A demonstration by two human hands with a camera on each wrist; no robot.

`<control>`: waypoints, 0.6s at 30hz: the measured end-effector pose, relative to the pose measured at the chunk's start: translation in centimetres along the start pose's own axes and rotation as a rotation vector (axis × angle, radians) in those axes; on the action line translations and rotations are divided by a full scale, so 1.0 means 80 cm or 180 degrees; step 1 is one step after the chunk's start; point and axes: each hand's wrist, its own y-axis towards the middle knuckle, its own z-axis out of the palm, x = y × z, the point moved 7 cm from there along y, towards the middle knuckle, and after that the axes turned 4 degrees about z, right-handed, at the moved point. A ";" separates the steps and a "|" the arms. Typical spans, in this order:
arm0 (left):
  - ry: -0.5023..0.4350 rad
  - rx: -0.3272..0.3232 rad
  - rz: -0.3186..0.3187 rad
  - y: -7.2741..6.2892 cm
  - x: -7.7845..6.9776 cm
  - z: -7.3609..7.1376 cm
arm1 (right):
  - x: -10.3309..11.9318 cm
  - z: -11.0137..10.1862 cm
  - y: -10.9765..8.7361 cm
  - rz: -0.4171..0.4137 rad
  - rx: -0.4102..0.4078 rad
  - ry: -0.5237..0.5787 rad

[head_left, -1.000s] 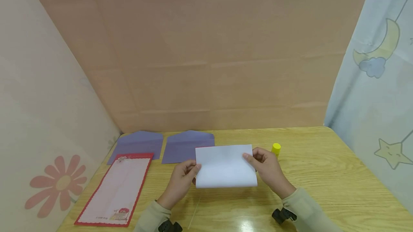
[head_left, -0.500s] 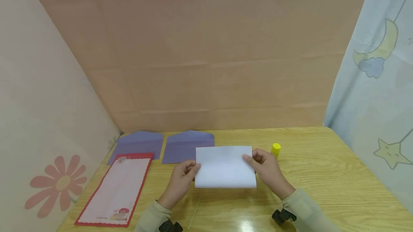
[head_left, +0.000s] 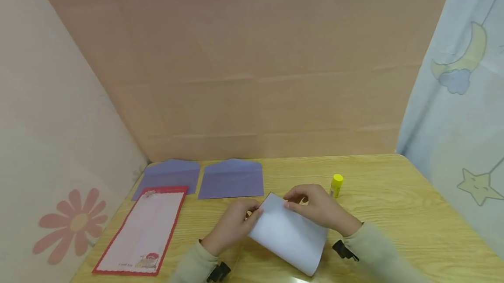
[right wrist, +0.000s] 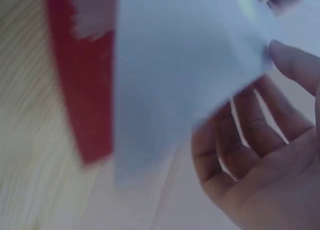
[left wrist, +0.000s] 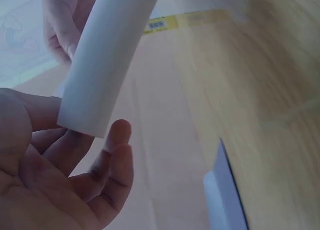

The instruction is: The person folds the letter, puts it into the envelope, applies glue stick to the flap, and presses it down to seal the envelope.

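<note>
A folded sheet of letter paper (head_left: 293, 235), white on the side that shows, is held tilted above the table in the head view. My left hand (head_left: 234, 224) pinches its left corner between thumb and fingers. At the upper edge, my right hand (head_left: 319, 208) pinches the paper with thumb and fingertips. The left wrist view shows the paper's rounded bend (left wrist: 105, 65). In the right wrist view, a red-bordered printed face (right wrist: 92, 115) shows beyond the white layer.
Two purple envelopes (head_left: 169, 178) lie at the back left, one partly under a red-bordered letter sheet (head_left: 141, 230). A yellow glue stick (head_left: 336, 185) stands behind my right hand. Patterned cloth (head_left: 71, 143) hangs along the sides.
The folded paper has turned clockwise and come lower, nearer the front. My right hand has shifted from its right edge to the upper edge; the left hand has moved slightly right.
</note>
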 end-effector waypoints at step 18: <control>-0.2326 -0.1079 -0.0876 -0.006 0.026 -0.006 | -0.004 -0.011 -0.009 0.0354 -0.1167 0.1272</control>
